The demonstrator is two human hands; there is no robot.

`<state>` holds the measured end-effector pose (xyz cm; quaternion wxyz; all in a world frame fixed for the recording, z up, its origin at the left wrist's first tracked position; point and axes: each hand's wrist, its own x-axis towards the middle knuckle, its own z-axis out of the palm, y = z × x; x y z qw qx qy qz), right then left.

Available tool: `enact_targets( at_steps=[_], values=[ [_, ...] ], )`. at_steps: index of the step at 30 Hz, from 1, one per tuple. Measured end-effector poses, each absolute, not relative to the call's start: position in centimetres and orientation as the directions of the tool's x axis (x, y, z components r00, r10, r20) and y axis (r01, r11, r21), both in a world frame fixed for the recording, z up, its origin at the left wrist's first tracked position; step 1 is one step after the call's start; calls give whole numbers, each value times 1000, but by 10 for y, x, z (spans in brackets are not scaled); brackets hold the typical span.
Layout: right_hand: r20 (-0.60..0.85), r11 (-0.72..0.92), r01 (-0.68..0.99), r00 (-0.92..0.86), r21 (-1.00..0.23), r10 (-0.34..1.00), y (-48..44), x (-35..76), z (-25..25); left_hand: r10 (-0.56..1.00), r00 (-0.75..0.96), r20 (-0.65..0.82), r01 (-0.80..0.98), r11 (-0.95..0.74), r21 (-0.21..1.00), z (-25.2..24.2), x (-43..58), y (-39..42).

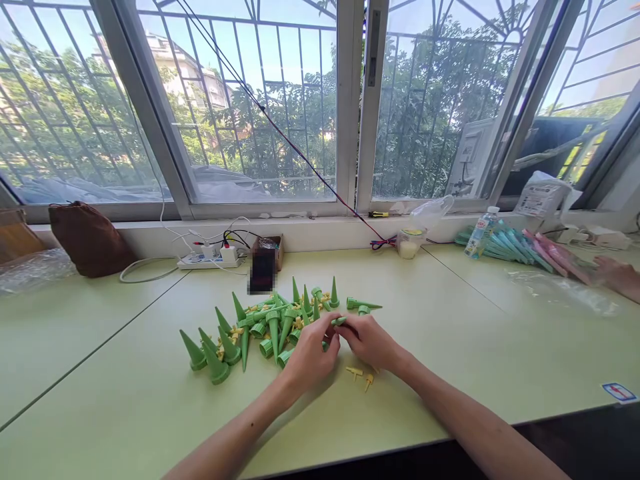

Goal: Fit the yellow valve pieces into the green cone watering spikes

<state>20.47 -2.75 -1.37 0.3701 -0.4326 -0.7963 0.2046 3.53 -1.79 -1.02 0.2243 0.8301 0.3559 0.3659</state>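
Note:
My left hand and my right hand meet at the right end of a pile of green cones. Between their fingertips is a small green piece, which both hands pinch; its full shape is hidden by the fingers. Several green cones stand upright or lie on their sides, with small yellow fittings among them. Just below my right hand, a yellow T-shaped fitting and another yellow fitting lie on the pale green table. Behind the hands, a green cone lies on its side.
A power strip, small box and brown bag are along the back left. A plastic cup, bottle and green and pink packets are back right, near another person's hand.

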Motion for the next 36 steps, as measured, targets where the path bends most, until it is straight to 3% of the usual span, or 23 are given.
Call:
enact_targets(
  at_steps=[13,36],
  values=[
    [317,502,695,-390,-515,865,-23,207,-18,731,588,347,519,-670,531,-8,32,-18],
    [278,484,750,-397,-452,875,-27,208,-14,715,611,340,506,-683,527,-9,32,-19]
  ],
)
